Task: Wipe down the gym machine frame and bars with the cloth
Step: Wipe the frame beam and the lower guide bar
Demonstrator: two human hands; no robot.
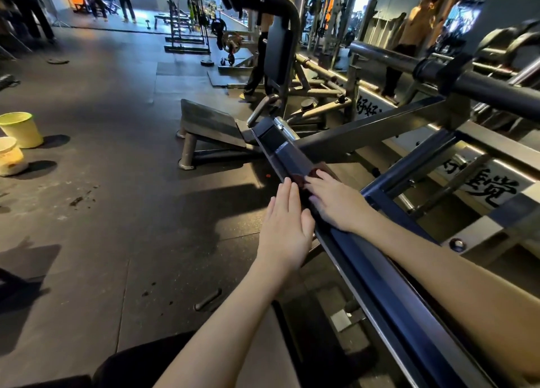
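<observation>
A long dark square frame bar (377, 273) of the gym machine runs from the lower right up toward the middle of the view. A dark reddish cloth (306, 177) lies draped over the bar. My right hand (336, 203) lies flat on top of the bar with straight fingers pressing the cloth. My left hand (285, 224) is flat against the bar's left side, fingers straight and together, its fingertips at the cloth's edge. Most of the cloth is hidden under my right hand.
A round black barbell sleeve (482, 86) crosses at the upper right above more frame rails. An angled foot plate (210, 124) stands ahead on the rubber floor. Two pale buckets (22, 129) sit at the left. People stand far off among other machines and a mirror.
</observation>
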